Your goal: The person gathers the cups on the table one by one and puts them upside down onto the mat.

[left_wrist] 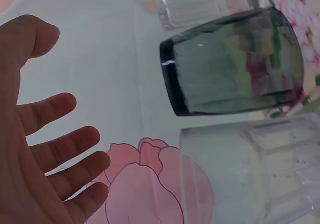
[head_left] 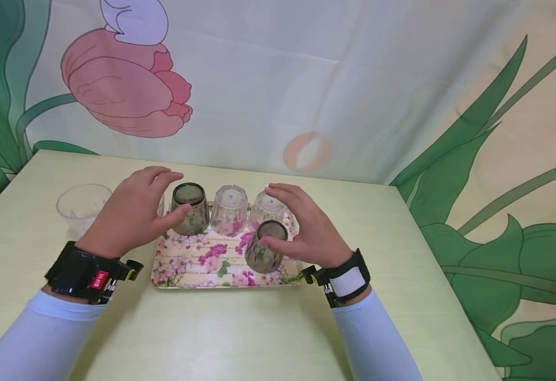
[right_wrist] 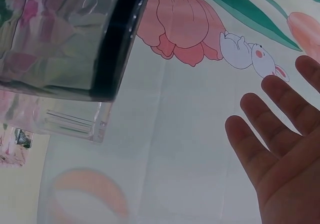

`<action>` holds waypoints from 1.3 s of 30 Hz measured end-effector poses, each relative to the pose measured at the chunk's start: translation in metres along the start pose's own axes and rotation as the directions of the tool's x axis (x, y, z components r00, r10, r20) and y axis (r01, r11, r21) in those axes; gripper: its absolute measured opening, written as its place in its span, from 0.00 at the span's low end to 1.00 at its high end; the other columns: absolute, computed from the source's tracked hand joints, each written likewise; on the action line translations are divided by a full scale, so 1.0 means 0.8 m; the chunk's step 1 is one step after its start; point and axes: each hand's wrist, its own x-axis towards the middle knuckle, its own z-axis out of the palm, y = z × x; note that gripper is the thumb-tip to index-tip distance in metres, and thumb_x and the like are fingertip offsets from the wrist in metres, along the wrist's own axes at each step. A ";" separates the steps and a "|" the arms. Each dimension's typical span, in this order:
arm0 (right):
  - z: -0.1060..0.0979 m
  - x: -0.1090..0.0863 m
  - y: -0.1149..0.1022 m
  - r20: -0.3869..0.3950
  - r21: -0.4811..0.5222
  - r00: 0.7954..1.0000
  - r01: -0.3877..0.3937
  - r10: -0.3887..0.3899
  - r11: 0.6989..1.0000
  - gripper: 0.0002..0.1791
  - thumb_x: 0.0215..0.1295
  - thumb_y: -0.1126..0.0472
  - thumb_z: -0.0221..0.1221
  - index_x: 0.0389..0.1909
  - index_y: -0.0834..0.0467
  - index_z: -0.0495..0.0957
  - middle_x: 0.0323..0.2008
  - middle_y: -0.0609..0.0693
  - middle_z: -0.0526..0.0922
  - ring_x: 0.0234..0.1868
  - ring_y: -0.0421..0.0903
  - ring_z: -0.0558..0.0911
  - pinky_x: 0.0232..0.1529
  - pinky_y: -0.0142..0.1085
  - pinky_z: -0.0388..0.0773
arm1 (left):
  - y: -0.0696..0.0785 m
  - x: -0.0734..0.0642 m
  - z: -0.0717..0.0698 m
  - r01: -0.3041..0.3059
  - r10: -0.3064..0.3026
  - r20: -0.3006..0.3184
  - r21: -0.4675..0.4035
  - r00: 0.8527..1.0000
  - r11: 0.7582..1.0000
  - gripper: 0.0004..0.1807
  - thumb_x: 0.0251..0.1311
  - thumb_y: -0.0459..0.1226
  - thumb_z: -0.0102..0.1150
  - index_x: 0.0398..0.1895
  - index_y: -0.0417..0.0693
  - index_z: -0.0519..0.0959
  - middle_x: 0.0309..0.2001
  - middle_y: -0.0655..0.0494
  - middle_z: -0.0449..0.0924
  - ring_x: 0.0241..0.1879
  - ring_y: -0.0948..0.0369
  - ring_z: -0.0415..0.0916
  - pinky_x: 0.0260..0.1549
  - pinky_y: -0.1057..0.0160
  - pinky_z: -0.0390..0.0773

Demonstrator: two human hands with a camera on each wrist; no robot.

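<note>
My left hand (head_left: 127, 211) hovers at the tray's left side, thumb and fingers spread. In the left wrist view its fingers (left_wrist: 75, 141) are apart from a dark grey glass (left_wrist: 225, 66). The right hand (head_left: 318, 233) is likewise spread, close to a second dark glass (head_left: 264, 256) at the tray's front right. Its fingers (right_wrist: 282, 119) hold nothing in the right wrist view. Two clear glasses (head_left: 230, 211) (head_left: 267, 207) stand upside down along the back of the flowered tray (head_left: 197, 275). Both dark glasses are also upside down.
A clear bowl-like vessel (head_left: 80, 203) stands on the pale table (head_left: 201, 328) left of the tray, partly behind my left hand. Part of another clear glass (head_left: 161, 205) shows beside that hand. A printed cloth (head_left: 258, 95) hangs behind the table.
</note>
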 end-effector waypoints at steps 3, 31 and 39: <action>0.001 0.000 0.000 -0.001 0.004 1.000 0.001 -0.001 1.000 0.44 0.59 0.47 0.69 0.74 0.53 0.63 0.70 0.54 0.68 0.71 0.47 0.67 0.70 0.43 0.69 | -0.010 -0.003 0.004 0.032 -0.033 0.024 0.027 0.999 0.999 0.33 0.60 0.49 0.65 0.64 0.40 0.73 0.60 0.39 0.75 0.61 0.41 0.71 0.59 0.38 0.72; 0.002 -0.001 0.002 0.012 -0.010 1.000 -0.016 0.016 1.000 0.43 0.59 0.48 0.69 0.72 0.56 0.65 0.69 0.55 0.68 0.71 0.49 0.68 0.68 0.46 0.71 | -0.054 -0.003 0.037 0.196 -0.213 0.170 0.114 0.962 0.974 0.37 0.62 0.55 0.61 0.66 0.39 0.71 0.63 0.33 0.70 0.63 0.35 0.66 0.60 0.32 0.68; 0.002 -0.001 0.000 0.025 0.002 0.999 -0.035 0.035 0.999 0.43 0.59 0.49 0.70 0.73 0.55 0.64 0.69 0.54 0.68 0.71 0.49 0.68 0.68 0.46 0.71 | -0.055 -0.006 0.037 0.219 -0.239 0.186 0.122 0.953 0.968 0.36 0.62 0.55 0.61 0.65 0.39 0.72 0.63 0.32 0.69 0.63 0.35 0.65 0.60 0.32 0.68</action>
